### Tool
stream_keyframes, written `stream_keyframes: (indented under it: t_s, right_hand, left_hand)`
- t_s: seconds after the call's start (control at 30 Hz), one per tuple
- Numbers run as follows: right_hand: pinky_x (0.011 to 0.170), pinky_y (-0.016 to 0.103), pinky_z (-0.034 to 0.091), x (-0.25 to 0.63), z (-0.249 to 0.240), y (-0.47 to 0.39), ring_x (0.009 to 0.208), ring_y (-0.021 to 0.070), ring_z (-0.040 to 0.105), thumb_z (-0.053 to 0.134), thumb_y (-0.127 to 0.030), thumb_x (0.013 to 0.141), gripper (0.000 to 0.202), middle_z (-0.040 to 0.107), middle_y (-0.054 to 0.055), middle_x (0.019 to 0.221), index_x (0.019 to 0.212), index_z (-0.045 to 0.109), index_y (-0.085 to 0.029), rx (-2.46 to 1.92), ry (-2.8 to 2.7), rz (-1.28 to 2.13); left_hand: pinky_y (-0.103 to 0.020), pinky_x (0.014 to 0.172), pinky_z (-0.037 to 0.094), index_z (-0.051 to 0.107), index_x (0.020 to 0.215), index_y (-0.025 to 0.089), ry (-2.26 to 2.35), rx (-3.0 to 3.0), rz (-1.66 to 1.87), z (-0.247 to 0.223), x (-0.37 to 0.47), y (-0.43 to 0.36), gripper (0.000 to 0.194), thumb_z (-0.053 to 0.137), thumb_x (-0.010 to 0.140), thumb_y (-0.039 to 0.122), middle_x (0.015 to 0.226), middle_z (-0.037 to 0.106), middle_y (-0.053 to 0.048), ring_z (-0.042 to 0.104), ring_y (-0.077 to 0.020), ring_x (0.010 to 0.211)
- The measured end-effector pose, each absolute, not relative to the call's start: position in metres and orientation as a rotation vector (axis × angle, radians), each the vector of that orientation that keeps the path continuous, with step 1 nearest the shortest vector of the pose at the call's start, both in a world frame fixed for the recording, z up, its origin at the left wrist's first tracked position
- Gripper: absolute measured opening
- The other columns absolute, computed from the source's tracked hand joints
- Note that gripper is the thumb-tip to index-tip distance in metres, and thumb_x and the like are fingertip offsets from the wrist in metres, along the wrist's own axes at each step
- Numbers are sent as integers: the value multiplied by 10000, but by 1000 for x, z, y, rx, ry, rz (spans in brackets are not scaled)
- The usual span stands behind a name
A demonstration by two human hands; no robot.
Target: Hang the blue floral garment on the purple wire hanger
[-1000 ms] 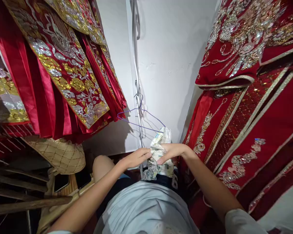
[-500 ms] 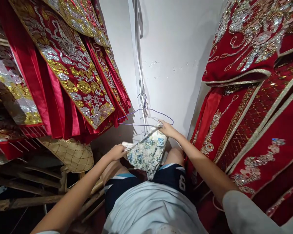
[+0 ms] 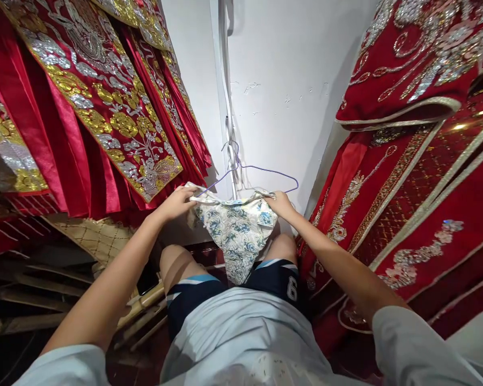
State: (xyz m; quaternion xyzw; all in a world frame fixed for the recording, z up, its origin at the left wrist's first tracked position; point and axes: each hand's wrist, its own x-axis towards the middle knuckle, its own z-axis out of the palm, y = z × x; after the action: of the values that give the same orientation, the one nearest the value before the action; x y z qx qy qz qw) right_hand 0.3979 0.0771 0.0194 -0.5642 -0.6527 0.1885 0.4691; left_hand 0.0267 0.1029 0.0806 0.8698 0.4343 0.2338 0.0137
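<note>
A white floral garment (image 3: 241,236) with blue and green flowers is stretched between my hands in front of the wall, tapering to a point over my lap. My left hand (image 3: 177,202) grips its upper left corner, fingers closed on the cloth. The upper right edge is pinched in my right hand (image 3: 279,202). Behind the garment hangs a purple wire hanger (image 3: 265,169), its hook at the white upright strip on the wall. The hanger's left arm runs down to the cloth by my left hand; the lower bar is hidden behind the fabric.
Red costumes with gold and silver embroidery (image 3: 124,123) hang on the left. More red beaded garments (image 3: 386,177) hang close on the right. Bamboo poles (image 3: 28,324) and a quilted cream cloth (image 3: 92,236) are at lower left. A white wall (image 3: 282,64) stands ahead.
My left hand has moved up and left, spreading the garment wide. The cloth now covers the hanger's lower bar. The view has shifted slightly.
</note>
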Motion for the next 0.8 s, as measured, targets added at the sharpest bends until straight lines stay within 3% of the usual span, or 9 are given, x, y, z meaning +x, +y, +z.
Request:
stream_keyframes:
  t_s: [0.07,0.17,0.23,0.33,0.4,0.47,0.57,0.7,0.8]
  right_hand:
    - [570,262,363,393,21,69,596,167,510,550,-381,729,256,551,0,555,568,575,-184,-1359,-1622,476]
    - [591,264,407,385,23,58,640,183,561,552,-369,745,234,629,18,642,678,654,-169,-1286,-1659,482]
    - [642,272,445,386,26,53,698,190,594,553,-311,747,306,680,27,749,966,705,-160,-1234,-1625,433]
    - [686,292,481,399,35,55,714,194,611,594,-254,736,685,695,27,803,1404,484,-154,-1219,-1442,330]
    - [719,314,500,413,45,60,735,208,626,628,-268,738,659,694,33,776,1374,519,-135,-1246,-1410,389]
    - [760,340,516,427,57,64,779,229,645,665,-292,731,456,708,50,763,1154,673,-123,-1265,-1490,530]
    - [767,360,546,445,77,60,798,243,673,761,-323,673,312,739,61,777,914,741,-126,-1217,-1635,741]
    - [797,384,575,445,99,47,849,247,705,801,-377,711,391,762,103,917,1005,738,-126,-1025,-1683,1246]
    - [791,403,586,424,97,39,871,248,701,716,-432,846,380,737,136,988,1056,707,-115,-1012,-1499,1096]
  left_hand:
    - [-451,1050,394,617,732,189,1317,2694,917,90,48,99,242,554,780,417,1302,646,-137,552,-335,1195]
    - [-353,861,481,601,918,188,1365,2517,1176,94,75,93,187,532,772,283,1113,703,-97,635,-243,954]
    - [-306,766,471,606,1034,198,1463,2433,1288,90,84,90,284,498,772,214,993,717,-53,644,-212,848]
    - [-289,734,443,665,1017,224,1600,2425,1407,86,86,87,273,473,822,221,962,730,-27,655,-208,856]
    - [-285,717,430,690,956,229,1641,2447,1467,86,84,86,247,469,845,239,965,730,-20,653,-205,870]
    - [-284,711,425,689,905,231,1660,2480,1480,90,81,87,220,478,843,246,953,713,-18,642,-201,867]
    - [-292,793,446,657,909,215,1652,2477,1497,96,72,96,190,490,847,282,999,666,-51,621,-209,909]
    - [-349,869,449,587,1024,175,1790,2251,1471,94,59,106,343,538,849,466,1041,640,-120,596,-266,972]
    - [-334,754,435,572,871,197,1817,2168,1255,87,64,104,392,467,881,575,827,650,-76,599,-260,829]
